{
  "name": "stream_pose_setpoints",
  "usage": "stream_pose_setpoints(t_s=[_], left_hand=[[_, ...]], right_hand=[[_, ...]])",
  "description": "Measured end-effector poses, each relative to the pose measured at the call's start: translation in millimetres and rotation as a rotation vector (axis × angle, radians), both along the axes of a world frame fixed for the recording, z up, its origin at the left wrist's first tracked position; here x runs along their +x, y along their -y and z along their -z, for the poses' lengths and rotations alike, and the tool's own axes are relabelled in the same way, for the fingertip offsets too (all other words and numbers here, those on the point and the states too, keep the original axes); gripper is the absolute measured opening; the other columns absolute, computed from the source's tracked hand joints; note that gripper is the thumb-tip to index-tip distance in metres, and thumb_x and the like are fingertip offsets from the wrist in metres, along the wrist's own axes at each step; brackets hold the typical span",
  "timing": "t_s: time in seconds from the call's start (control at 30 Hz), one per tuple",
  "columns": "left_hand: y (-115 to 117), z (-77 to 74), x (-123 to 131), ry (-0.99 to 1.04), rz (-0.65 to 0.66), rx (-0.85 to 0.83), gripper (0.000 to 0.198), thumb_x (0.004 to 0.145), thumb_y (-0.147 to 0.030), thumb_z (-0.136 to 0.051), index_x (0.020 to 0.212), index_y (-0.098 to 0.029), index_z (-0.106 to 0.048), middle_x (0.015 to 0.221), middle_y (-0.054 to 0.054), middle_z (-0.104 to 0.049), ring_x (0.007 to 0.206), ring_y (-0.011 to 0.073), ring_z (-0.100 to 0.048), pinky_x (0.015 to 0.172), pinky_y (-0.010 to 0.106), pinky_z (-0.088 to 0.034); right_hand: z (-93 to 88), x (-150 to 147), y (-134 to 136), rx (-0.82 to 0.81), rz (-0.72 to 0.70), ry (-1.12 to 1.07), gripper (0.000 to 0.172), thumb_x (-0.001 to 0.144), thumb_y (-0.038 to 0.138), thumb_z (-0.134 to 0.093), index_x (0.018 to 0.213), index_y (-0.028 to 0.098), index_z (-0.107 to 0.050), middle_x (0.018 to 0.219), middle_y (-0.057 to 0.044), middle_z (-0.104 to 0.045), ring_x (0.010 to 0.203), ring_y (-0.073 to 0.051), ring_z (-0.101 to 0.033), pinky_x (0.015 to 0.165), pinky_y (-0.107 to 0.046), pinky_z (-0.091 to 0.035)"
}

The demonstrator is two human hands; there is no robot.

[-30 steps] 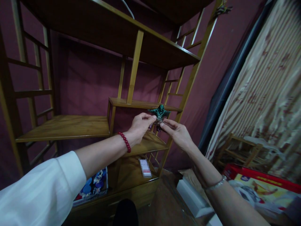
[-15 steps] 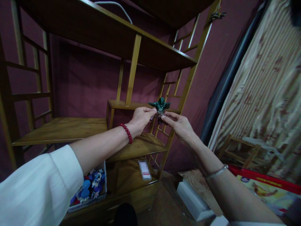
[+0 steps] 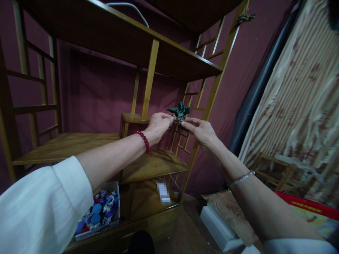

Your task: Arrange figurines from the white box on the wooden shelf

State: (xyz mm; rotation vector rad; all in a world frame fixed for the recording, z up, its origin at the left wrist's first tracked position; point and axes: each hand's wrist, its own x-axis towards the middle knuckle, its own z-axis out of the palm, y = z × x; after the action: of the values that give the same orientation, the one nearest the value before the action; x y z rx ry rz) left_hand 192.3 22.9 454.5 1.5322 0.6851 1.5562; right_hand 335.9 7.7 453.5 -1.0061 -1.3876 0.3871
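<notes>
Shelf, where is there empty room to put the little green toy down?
The left hand and right hand pinch the green figurine. Bare: the wide board left of the posts, the lower board beneath the hands, and the small raised ledge behind the left hand. Crowded: the bottom board, with a box of toys and a small packet.

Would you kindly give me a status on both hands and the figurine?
Left hand and right hand both pinching the green figurine at its base. Figurine upright, level with the small wooden shelf. Hands hide whether it rests there.
</notes>
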Motion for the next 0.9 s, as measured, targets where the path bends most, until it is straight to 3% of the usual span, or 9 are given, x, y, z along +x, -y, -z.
stream_pose_setpoints(t_s=[0.23, 0.5, 0.9], left_hand=[[-18.7, -7.4, 1.4, 0.02, -0.168, 0.017, 0.017, 0.061, -0.02, -0.064, 0.074, -0.014, -0.054, 0.072, 0.003, -0.059, 0.07, 0.0119, -0.055, 0.067, 0.023, -0.042], [-30.9, -16.8, 0.6, -0.011, -0.218, -0.016, 0.007, 0.065, -0.019, -0.06, 0.07, -0.014, -0.058, 0.073, 0.005, -0.061, 0.075, 0.0149, -0.055, 0.07, 0.025, -0.041], [-38.0, -14.1, -0.5, -0.182, -0.264, 0.11, 0.015, 0.064, -0.017, -0.055, 0.077, -0.017, -0.062, 0.08, 0.006, -0.065, 0.082, 0.0189, -0.056, 0.072, 0.026, -0.039]], right_hand=[[-13.9, -5.6, -11.9, -0.003, 0.044, 0.033, 0.027, 0.058, 0.022, -0.069, 0.082, 0.01, -0.061, 0.075, -0.005, -0.066, 0.064, -0.012, -0.059, 0.064, -0.025, -0.049], [-21.9, -8.4, -37.3, -0.004, 0.016, 0.02, 0.03, 0.055, 0.024, -0.07, 0.08, 0.01, -0.061, 0.073, -0.005, -0.065, 0.06, -0.012, -0.058, 0.061, -0.025, -0.048], [-28.4, -12.9, -78.6, -0.04, 0.038, 0.017, 0.032, 0.055, 0.021, -0.07, 0.083, 0.01, -0.06, 0.07, -0.003, -0.064, 0.055, -0.01, -0.056, 0.055, -0.023, -0.047]])
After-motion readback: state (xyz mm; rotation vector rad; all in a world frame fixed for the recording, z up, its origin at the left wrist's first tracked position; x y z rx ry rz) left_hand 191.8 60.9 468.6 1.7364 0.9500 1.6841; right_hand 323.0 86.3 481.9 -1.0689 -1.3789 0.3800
